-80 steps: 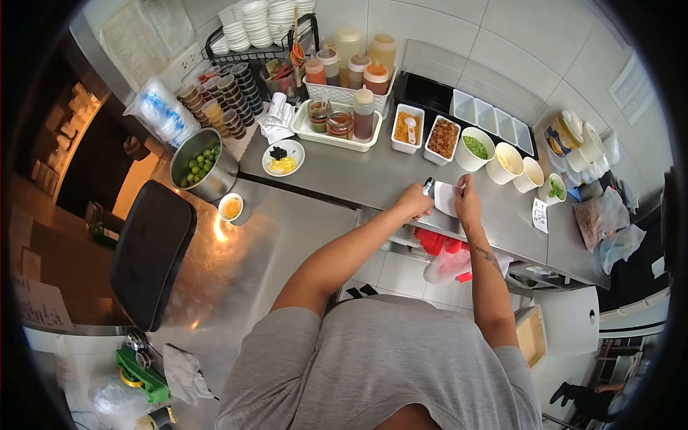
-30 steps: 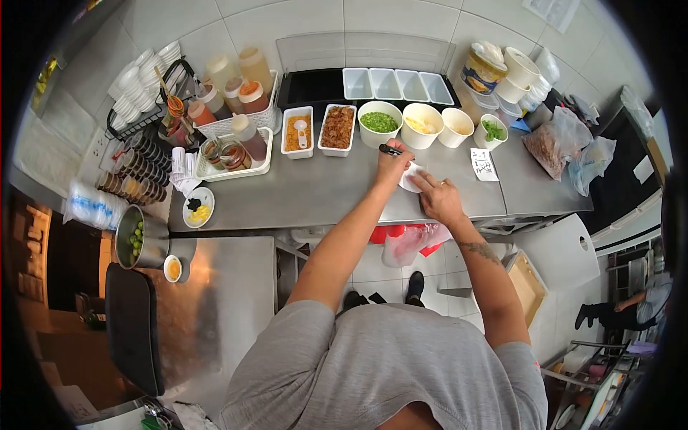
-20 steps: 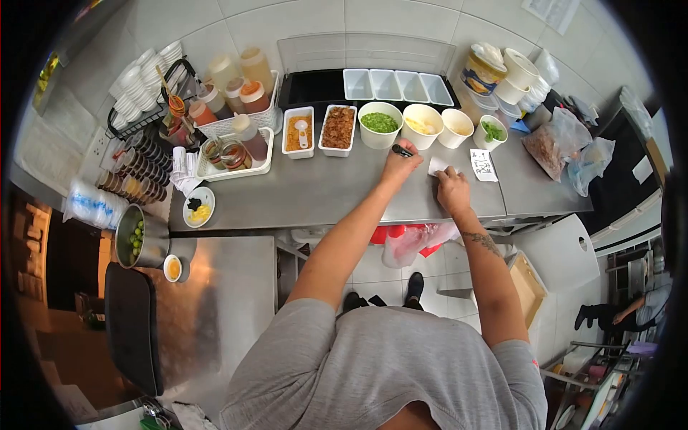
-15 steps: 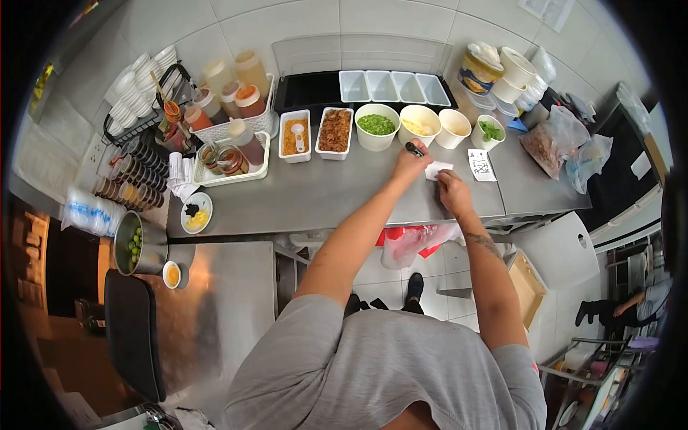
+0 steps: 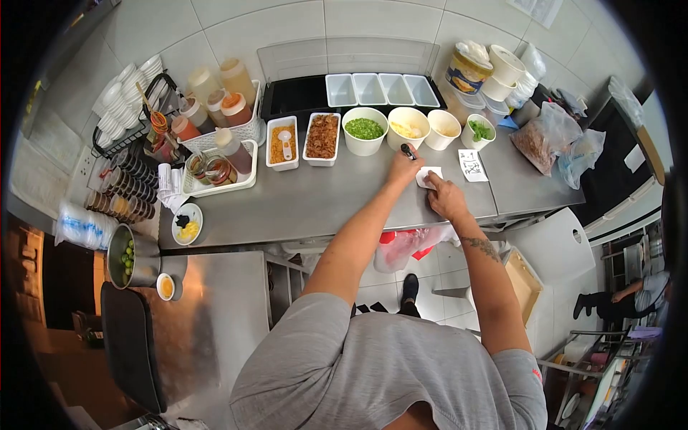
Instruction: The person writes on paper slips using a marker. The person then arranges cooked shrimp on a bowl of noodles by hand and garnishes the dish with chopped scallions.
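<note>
A black marker pen (image 5: 408, 151) is gripped in my left hand (image 5: 404, 169), its fingers closed around it. Just to the right, a small white paper slip (image 5: 428, 174) lies at the counter, and my right hand (image 5: 446, 197) has curled fingers on its lower edge. The pen is apart from this slip. A second white paper (image 5: 472, 165) with black handwriting lies flat farther right. Behind the hands stand a tub of chopped green onion (image 5: 365, 129), a tub with pale yellow pieces (image 5: 408, 130) and a smaller cream-coloured tub (image 5: 443, 130).
White trays hold orange crumbs (image 5: 279, 152) and brown fried bits (image 5: 322, 137). Sauce bottles (image 5: 234, 107) fill a basket at left. A tub of green leaves (image 5: 479, 131) and plastic bags (image 5: 546, 136) are on the right. A person (image 5: 638, 292) is at the far right.
The camera view has shifted slightly. My right hand has moved a little left and down around the slip, and more of the slip shows. The pen stays in my left hand.
</note>
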Tool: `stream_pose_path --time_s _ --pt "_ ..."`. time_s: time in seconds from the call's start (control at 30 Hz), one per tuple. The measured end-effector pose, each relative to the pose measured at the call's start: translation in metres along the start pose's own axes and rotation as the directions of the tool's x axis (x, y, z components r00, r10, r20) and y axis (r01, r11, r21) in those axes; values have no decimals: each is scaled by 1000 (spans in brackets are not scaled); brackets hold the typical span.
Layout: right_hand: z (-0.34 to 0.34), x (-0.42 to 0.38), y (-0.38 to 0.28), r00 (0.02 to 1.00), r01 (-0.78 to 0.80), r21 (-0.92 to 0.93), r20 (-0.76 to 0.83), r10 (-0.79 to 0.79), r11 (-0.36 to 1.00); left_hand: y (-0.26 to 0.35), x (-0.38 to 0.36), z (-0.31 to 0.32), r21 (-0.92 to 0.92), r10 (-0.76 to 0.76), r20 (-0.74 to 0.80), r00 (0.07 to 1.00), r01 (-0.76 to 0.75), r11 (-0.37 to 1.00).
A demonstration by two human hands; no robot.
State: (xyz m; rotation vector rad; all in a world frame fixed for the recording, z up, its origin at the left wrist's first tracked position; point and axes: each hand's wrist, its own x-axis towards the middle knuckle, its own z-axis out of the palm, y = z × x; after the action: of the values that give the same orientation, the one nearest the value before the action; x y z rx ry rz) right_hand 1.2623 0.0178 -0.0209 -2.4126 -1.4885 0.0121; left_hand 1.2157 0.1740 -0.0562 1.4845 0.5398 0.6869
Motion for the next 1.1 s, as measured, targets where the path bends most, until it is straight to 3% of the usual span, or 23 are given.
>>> stream_pose_path --time_s 0.13,0.23,0.33,0.47,0.63,0.73,0.83,0.93,1.1 --pt "-1 1 -2 999 -34 15 7 34 999 -3 -1 5 270 169 -58 984 -148 952" --pt "2 0 1 1000 -24 38 -16 24 999 -1 -2 8 317 205 -95 974 -165 934" --pt "5 1 3 999 -18 64 -25 20 998 3 -4 5 252 78 -26 997 -69 965" --pt "-1 1 1 994 -90 32 73 87 995 1 -1 3 224 61 -15 998 -56 973" --pt "-3 1 -2 994 -89 54 72 85 995 -1 2 2 213 55 -1 999 -53 976" --pt "-5 1 -4 994 -86 67 75 81 994 7 -2 -1 114 -24 43 999 19 993" --pt "-1 2 0 999 -43 66 33 41 997 -1 1 3 248 87 30 996 -92 965" --pt "6 1 3 1000 -3 73 -22 5 997 7 1 4 300 29 15 999 -32 953" --pt "4 -1 -1 999 -27 86 -33 30 996 18 -4 13 216 27 28 999 -33 976"
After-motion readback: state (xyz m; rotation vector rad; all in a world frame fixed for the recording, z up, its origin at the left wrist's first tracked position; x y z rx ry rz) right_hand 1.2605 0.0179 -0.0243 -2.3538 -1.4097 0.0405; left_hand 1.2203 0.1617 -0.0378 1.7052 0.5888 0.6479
